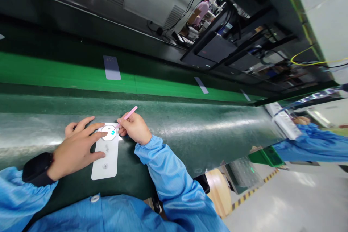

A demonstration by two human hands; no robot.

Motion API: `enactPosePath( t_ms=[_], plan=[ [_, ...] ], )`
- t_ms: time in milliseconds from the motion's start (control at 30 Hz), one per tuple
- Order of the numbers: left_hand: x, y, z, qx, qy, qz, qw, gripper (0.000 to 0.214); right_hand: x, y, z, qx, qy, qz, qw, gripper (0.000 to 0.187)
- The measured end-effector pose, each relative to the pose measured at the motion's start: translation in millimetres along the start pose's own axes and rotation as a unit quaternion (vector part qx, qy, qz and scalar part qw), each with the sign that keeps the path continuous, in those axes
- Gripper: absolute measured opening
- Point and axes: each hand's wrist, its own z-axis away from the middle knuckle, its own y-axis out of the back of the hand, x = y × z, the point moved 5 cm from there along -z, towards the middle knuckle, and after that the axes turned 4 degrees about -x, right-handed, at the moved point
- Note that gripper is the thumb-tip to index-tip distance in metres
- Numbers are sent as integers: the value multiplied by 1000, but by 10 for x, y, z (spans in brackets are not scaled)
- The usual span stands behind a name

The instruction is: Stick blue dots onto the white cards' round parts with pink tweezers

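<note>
A white, flat rectangular panel with rounded corners [105, 168] lies on the green bench in front of me. At its far end is a white octagonal piece [105, 138] bearing a dark dot and small cyan spots [113, 132]. My left hand [78, 146] is spread over the panel's left side, fingertips on or close to the octagonal piece. In my right hand [136, 128], pinched between thumb and fingers, are slim pink tweezers [130, 112]. Their tip points down at the cyan spots; whether it touches them I cannot tell.
Behind the bench edge runs a green belt [152, 85] carrying pale flat panels, one [111, 68] straight ahead and another [201, 85] farther right. Dark equipment [217, 47] overhangs it. At right, a co-worker's blue sleeve [310, 143] shows near a white box [282, 119] and a green bin [268, 156].
</note>
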Motion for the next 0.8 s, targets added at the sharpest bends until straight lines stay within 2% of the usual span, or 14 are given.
enactPosePath(
  t_ms=[167,467,800],
  plan=[
    [14,8,-14,-11,9,-9,1000,50,-43,-13,33,6,-7,12,1000,27],
    [76,65,-56,-21,-12,-44,999,53,-24,-22,13,-3,4,3,1000,23],
    [240,121,-103,-48,-12,-65,997,50,-24,-44,-6,-10,26,-6,1000,30]
  ],
)
